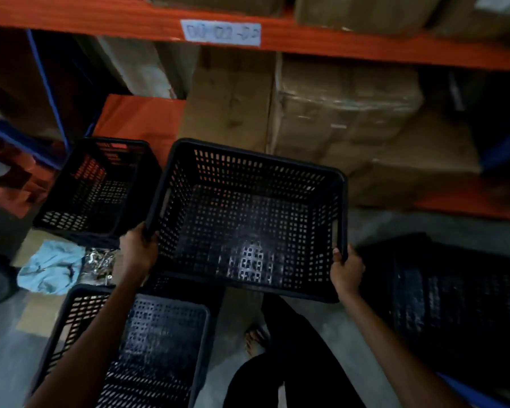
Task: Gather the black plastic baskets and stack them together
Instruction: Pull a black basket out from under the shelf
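Note:
I hold a black perforated plastic basket (pixel 248 219) in the air at the centre, its open top facing me. My left hand (pixel 137 250) grips its near-left rim and my right hand (pixel 346 270) grips its near-right rim. A second black basket (pixel 97 187) stands on the floor at the back left. A third black basket (pixel 147 348) sits on the floor at the lower left, partly under my left forearm. A fourth dark basket (pixel 454 295) lies at the right, dim and hard to make out.
An orange shelf rack (pixel 365 45) with cardboard boxes (pixel 345 122) rises straight ahead. A light blue cloth (pixel 49 267) and a shiny bag of metal parts (pixel 100 265) lie on the floor at the left. My leg in dark trousers (pixel 292 363) and foot are below.

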The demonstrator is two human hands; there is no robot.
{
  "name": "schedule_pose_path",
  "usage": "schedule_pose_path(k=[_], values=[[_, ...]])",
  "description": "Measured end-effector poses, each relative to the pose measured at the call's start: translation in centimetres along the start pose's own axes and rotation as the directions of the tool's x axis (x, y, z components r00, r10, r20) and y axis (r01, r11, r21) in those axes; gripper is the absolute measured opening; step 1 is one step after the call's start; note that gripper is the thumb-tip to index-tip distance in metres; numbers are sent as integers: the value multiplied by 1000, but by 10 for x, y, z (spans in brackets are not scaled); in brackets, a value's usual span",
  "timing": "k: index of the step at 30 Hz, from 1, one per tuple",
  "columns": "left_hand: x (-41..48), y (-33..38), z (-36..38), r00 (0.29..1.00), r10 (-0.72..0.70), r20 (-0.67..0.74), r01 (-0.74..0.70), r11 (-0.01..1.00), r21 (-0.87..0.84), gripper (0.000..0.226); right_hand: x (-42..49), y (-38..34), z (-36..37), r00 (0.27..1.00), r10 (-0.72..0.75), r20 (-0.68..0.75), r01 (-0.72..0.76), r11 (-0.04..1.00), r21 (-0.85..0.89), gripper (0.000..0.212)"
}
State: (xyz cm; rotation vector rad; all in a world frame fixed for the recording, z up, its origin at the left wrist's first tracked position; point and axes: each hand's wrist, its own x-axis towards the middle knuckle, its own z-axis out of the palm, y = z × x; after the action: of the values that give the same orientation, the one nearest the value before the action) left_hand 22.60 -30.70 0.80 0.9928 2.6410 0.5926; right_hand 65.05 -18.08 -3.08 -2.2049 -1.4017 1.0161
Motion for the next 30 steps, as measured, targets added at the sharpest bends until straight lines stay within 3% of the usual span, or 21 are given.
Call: schedule_pose_path(k=[5,10,19,23,27,30], values=[[-31,33,78,983,-25,181,13,998,63,33,10,77,-39,995,87,-56,-93,989,-115,51],[-50,35,165,944,-118,309,89,990,106,37,44,139,-31,985,150,-81,-166,957,-238,50],[-51,-30,344,929,-240,283,175,956,236,37,162,252,80,991,135,-7,-130,936,-326,46],[-49,-58,428,925,-286,250,230,946,228,39,212,306,139,998,59,-17,-61,942,-331,41],[-64,-89,490,938,-292,186,248,942,226,47,230,361,178,986,-107,-127,58,938,-342,37],[-77,-109,528,931,-292,219,237,941,243,52,240,395,199,971,-193,-140,130,920,-369,35]])
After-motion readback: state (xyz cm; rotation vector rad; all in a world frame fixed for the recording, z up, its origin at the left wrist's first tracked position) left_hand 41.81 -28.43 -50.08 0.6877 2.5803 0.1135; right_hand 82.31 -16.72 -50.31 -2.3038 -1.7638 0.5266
